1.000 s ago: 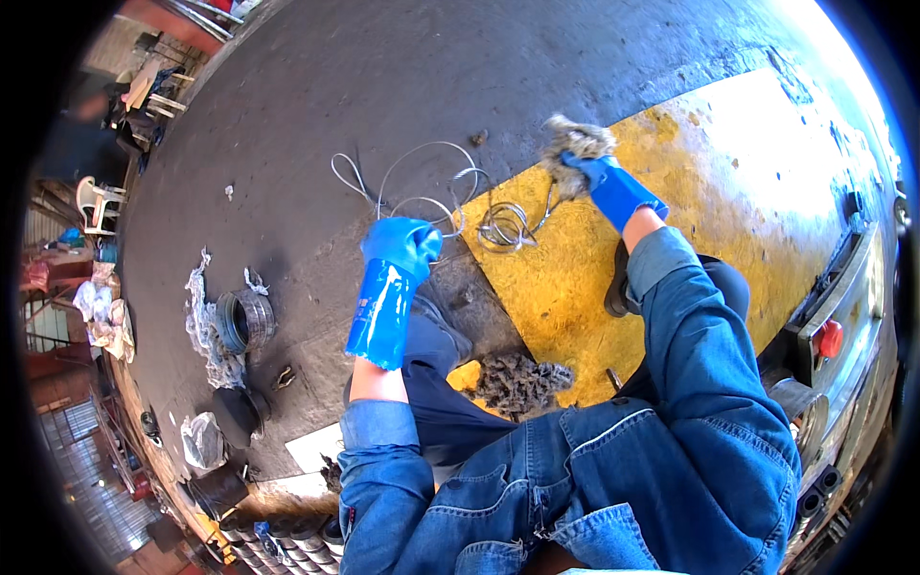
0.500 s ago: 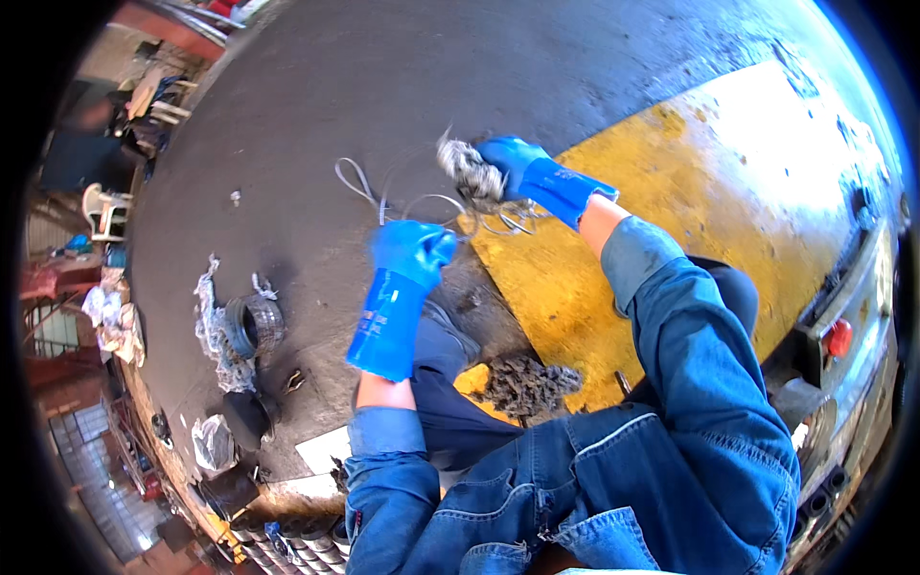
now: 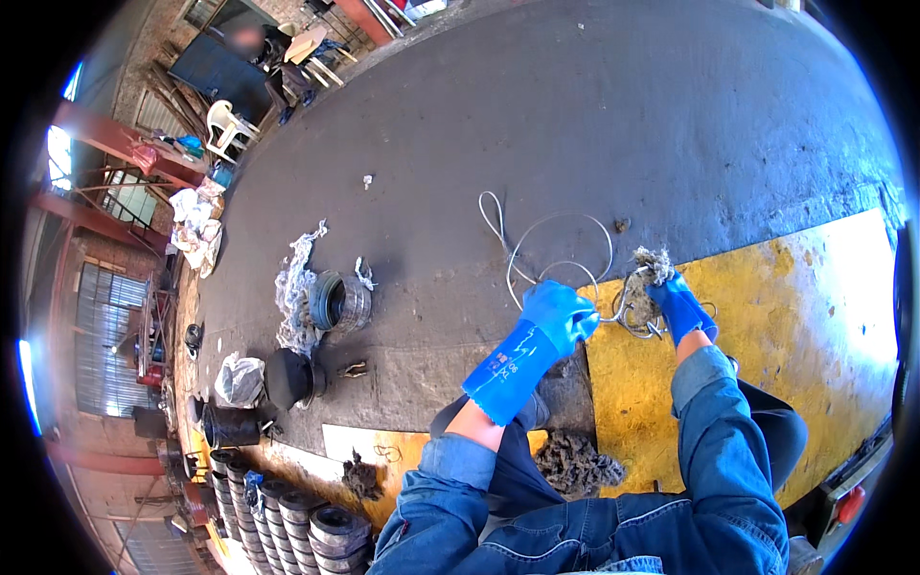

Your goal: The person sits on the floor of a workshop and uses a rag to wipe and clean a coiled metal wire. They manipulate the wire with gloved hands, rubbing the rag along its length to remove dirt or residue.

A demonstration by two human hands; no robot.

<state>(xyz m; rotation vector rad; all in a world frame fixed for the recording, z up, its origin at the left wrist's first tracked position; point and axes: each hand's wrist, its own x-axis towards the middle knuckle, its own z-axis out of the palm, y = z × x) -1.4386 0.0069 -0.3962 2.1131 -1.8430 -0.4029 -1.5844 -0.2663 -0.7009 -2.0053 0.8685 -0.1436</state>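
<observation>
On the dark floor (image 3: 594, 115) with its yellow painted patch (image 3: 795, 316), the looped wire (image 3: 561, 254) lies just ahead of the person. The right hand (image 3: 682, 305), back out on the yellow from nearer the left, grips a wad of fibre (image 3: 650, 278); the left hand (image 3: 561, 314) stays closed on the wire, so the wiping seems underway.

left hand (image 3: 561, 311) fingertips hidden behind its own glove | right hand (image 3: 682, 305) palm buried in grey rag (image 3: 649, 278) — grip unclear | wire (image 3: 561, 251) coil partly covered by both hands | far person (image 3: 259, 43) — blurred
</observation>
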